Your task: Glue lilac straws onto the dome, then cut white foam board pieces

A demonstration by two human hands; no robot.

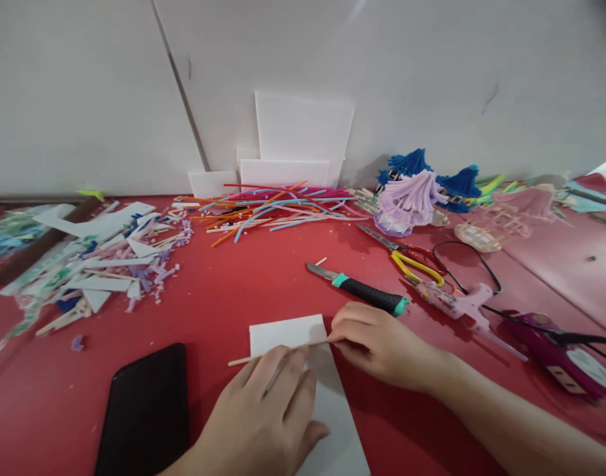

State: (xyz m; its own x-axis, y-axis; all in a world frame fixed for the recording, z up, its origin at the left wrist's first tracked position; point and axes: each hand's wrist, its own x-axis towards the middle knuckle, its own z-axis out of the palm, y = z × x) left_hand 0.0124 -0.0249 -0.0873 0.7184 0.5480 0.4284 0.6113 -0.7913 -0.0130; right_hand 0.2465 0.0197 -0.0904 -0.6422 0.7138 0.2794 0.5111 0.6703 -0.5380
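Note:
A thin wooden stick point(239, 361) lies across the upper part of a white foam sheet point(283, 332) on the red table. My left hand point(266, 410) rests over the sheet, its fingers on the stick, pressing it; the thumb is apart below. At the stick's right end my right hand point(377, 340) pinches it between thumb and fingers, just off the sheet's right edge. Behind the right hand lies a knife point(367, 291) with a black and teal handle, its blade pointing left.
A black phone point(147, 410) lies at the left. Scraps point(129, 258) are heaped behind it, colourful pipe cleaners point(283, 208) at the back. Scissors point(407, 254), a glue gun point(464, 307), a purple power strip point(561, 354) and tasselled pieces point(409, 198) are at the right.

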